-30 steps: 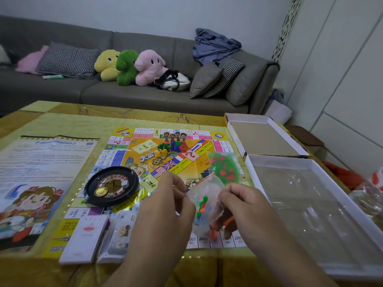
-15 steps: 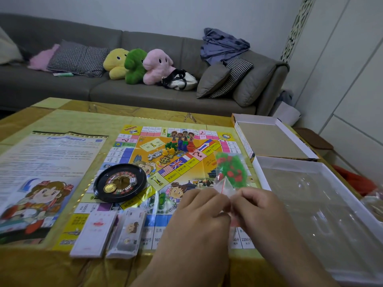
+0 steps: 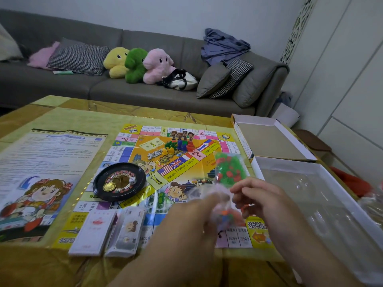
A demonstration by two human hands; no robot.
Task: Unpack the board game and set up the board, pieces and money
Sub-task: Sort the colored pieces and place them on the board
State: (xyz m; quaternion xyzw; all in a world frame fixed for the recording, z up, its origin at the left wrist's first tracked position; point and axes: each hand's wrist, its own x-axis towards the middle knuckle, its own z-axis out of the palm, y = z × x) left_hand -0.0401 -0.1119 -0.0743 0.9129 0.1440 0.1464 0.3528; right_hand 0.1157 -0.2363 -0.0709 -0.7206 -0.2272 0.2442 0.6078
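Note:
The colourful game board lies unfolded on the table. Above its near right corner, my left hand and my right hand both pinch a small clear plastic bag holding orange and green pieces; the bag is blurred. A second bag of green and red pieces lies on the board just beyond my hands. Coloured pawns stand in a cluster near the board's middle. A black roulette wheel with a die sits on the board's left side. Two stacks of paper money lie at the board's near edge.
A printed rule sheet lies left of the board. The open box lid and the white box base with a clear insert stand at the right. A grey sofa with cushions and plush toys is behind the table.
My hands have drawn slightly apart while working the small bag, which now hangs lower between them. The camera has shifted a little.

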